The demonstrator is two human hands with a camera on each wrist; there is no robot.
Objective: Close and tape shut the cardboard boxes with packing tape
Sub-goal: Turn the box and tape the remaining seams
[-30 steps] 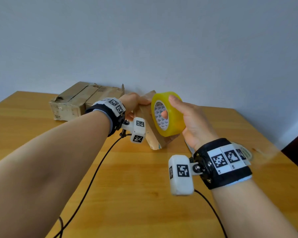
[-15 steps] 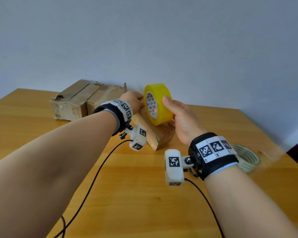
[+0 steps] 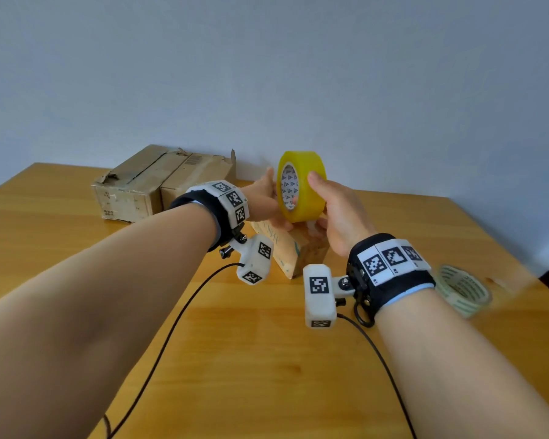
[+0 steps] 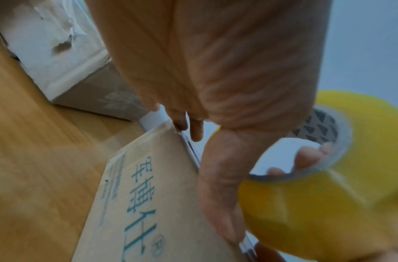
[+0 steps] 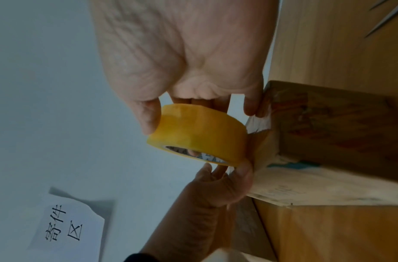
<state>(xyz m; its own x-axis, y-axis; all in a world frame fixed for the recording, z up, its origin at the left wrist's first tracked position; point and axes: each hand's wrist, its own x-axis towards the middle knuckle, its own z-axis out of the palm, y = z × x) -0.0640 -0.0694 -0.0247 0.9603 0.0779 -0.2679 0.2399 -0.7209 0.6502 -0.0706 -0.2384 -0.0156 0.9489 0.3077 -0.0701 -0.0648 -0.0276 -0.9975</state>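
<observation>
Right hand [image 3: 339, 213] grasped the yellow tape roll [image 3: 301, 185] above the small box [image 3: 290, 248]; left hand [image 3: 263, 201] lay flat-fingered on the box's far-left edge. Only the right wrist view showed a wall sign [image 5: 65, 225].

My left hand [image 4: 215, 88] extends over the top edge of the small cardboard box [image 4: 148, 203], thumb lying along that edge. The box face carries teal printed characters. The yellow tape roll [image 4: 317, 203] sits just right of my thumb; fingertips [image 4: 307, 157] of my other hand show inside its core. A second box [image 4: 99, 83] stands behind on the wooden table [image 4: 36, 159].
</observation>
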